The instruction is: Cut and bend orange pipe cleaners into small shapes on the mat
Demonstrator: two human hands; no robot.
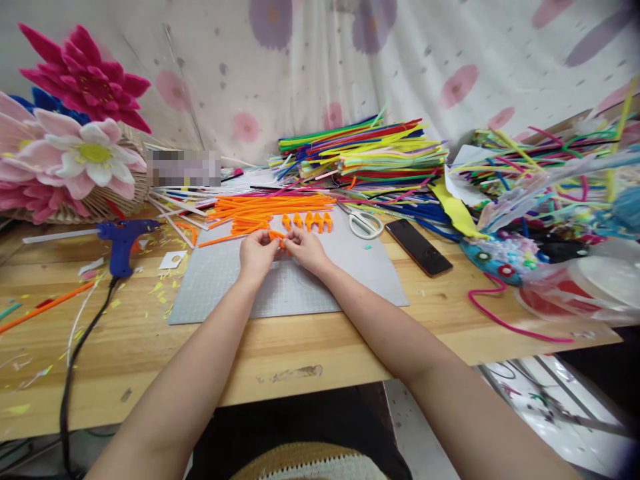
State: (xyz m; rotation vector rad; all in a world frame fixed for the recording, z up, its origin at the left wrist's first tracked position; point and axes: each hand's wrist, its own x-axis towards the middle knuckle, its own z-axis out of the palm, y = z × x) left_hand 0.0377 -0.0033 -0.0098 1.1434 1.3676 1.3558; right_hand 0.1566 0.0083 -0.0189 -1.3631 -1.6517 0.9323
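My left hand (259, 252) and my right hand (306, 249) meet over the grey cutting mat (220, 287). Between their fingertips they pinch a small bent orange pipe cleaner piece (278, 236), partly covered by the fingers. Just beyond my right hand, several folded orange pipe cleaner shapes (309, 221) stand in a row on the mat. Behind my left hand lies a pile of straight orange pipe cleaners (270, 205), some long and some short. White-handled scissors (365, 224) rest at the mat's right back edge.
A blue glue gun (123, 243) with a black cord lies at left, near fuzzy flowers (93, 153). A phone (419, 247) is right of the mat. Bundles of coloured pipe cleaners (370, 153) line the back. A plastic tub (585, 287) stands at the right edge.
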